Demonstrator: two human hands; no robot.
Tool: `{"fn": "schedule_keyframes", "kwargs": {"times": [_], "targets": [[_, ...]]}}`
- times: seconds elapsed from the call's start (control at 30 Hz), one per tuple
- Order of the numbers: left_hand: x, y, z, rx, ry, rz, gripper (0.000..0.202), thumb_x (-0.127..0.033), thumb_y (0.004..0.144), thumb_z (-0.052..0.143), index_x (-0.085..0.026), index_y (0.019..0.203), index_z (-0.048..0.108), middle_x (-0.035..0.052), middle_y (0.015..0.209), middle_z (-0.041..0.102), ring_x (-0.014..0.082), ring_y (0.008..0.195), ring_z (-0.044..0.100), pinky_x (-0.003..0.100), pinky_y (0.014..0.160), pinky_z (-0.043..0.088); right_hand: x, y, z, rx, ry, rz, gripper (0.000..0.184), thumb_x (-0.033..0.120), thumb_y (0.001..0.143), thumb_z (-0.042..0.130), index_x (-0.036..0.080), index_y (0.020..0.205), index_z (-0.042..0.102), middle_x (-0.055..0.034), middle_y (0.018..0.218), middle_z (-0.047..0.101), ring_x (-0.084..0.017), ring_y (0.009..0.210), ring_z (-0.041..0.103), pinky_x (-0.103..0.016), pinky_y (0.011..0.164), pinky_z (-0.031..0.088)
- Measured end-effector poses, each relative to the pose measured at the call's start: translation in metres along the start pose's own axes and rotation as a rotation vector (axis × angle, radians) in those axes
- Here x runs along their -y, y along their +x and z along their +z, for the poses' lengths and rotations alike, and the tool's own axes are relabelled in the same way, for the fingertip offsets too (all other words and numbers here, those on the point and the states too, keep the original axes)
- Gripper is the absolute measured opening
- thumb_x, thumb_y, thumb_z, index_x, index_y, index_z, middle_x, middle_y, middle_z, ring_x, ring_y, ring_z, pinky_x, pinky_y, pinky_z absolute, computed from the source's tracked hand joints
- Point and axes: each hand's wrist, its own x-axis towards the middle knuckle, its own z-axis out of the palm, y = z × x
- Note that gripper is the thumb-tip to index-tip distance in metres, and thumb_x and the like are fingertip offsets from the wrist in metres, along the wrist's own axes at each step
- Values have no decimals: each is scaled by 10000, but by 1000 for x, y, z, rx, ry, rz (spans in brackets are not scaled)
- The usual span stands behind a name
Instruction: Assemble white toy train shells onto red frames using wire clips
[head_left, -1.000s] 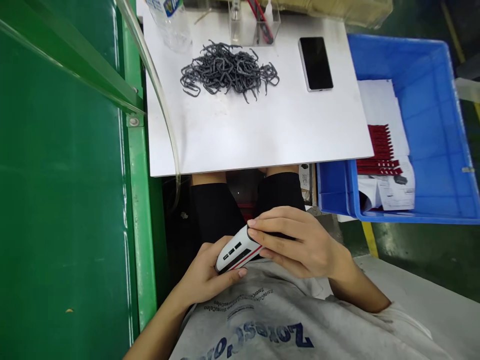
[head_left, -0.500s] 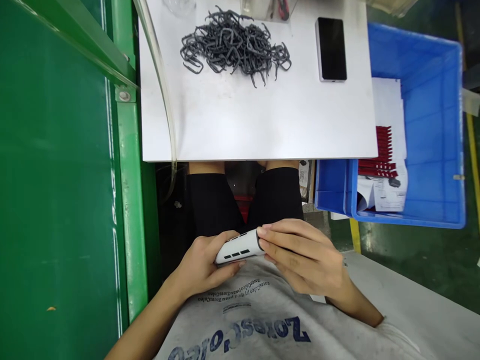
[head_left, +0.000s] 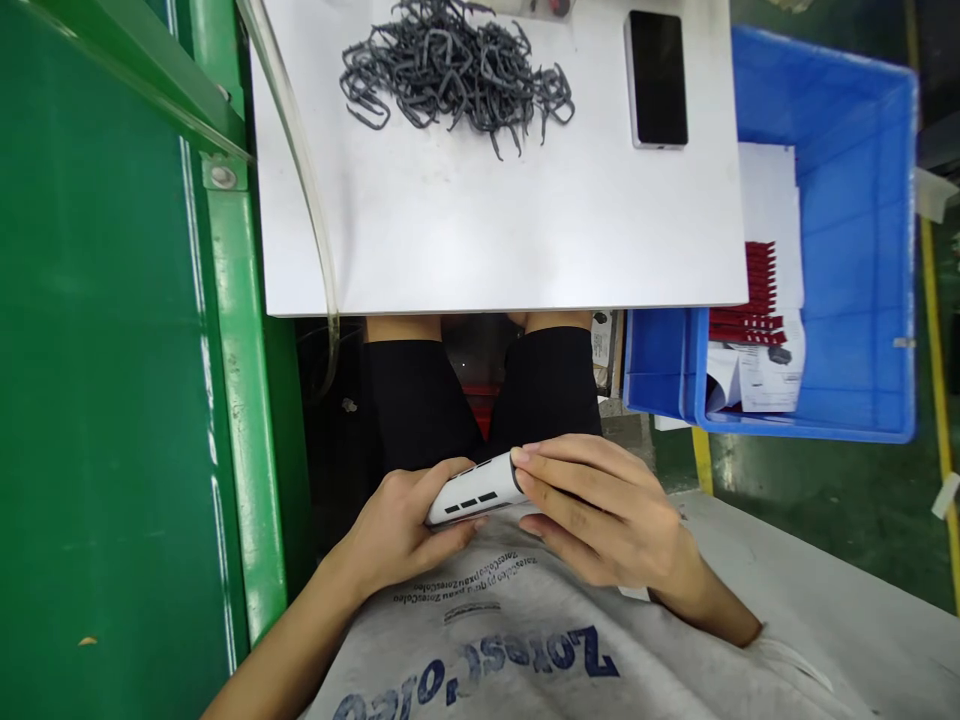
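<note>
Low in front of my shirt, my left hand grips a white slotted plastic housing by its left end, thumb and fingers on opposite sides. Black rectangular slots run along its visible side. At the housing's right end, where a dark edging shows, my right hand has its fingertips pressed together against the edge. Whether those fingers hold a separate strip is hidden. On the white table beyond lies a tangled pile of dark grey bent rubbery strips.
A black-screened phone-like device rests on the white table. Right of it, a blue crate holds red toothed parts and papers. A clear tube curves beside the green metal frame on the left.
The view has shifted slightly, so the table and crate sit a little higher and further left. Both hands keep nearly the same hold on the housing, the right fingers moving slightly.
</note>
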Motion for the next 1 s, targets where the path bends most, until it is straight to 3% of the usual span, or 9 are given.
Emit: {"fn": "schedule_keyframes", "kwargs": {"times": [0.17,0.27,0.37,0.5,0.63,0.83,1.0], "targets": [[-6,2,-1,88,-73,-45,360,-333,1065,766,-259,1397,650,-43,911,784,132,644,687,233,582,466,-6,-4,-3,25,-49,-62,241,190,1099,711,62,1278,809,-150,1201,878,-273,1179,838,-428,1003,770],[-4,2,3,56,9,-66,393,-334,1066,749,-241,1429,632,-16,969,805,152,688,712,253,624,506,-1,-6,-5,4,-21,13,244,179,1066,753,49,1264,815,-176,1222,870,-298,1212,836,-428,992,776],[-4,2,7,33,50,-59,393,-336,1062,733,-226,1424,627,-1,993,806,163,713,725,267,658,533,6,-6,-5,2,-67,94,235,101,1006,819,81,1240,830,-137,1192,886,-270,1169,855,-411,1033,767],[-10,3,4,90,-41,-70,332,-356,1069,751,-250,1369,657,-49,891,756,139,663,680,244,612,477,9,-11,-3,-16,-146,12,151,88,1024,812,83,1173,839,-118,1146,901,-231,1133,866,-372,1092,740],[-13,4,1,149,-118,-115,323,-393,1081,758,-260,1363,673,-50,891,744,142,693,675,249,631,472,4,-16,-1,-19,-151,-13,151,109,1061,765,81,1195,829,-130,1174,897,-244,1156,859,-392,1030,768],[-11,5,4,130,-77,-137,381,-412,1084,750,-249,1418,664,-33,916,758,151,703,671,265,645,469,-5,-10,-10,39,-141,-54,171,53,1010,810,98,1172,837,-112,1176,895,-239,1101,860,-397,1009,773],[-17,7,3,190,-209,-116,346,-402,1078,770,-259,1382,685,-41,914,760,145,715,682,256,654,476,-10,-10,-10,-11,57,-33,147,111,1054,757,104,1175,839,-108,1095,881,-251,1084,843,-393,917,790]]}}
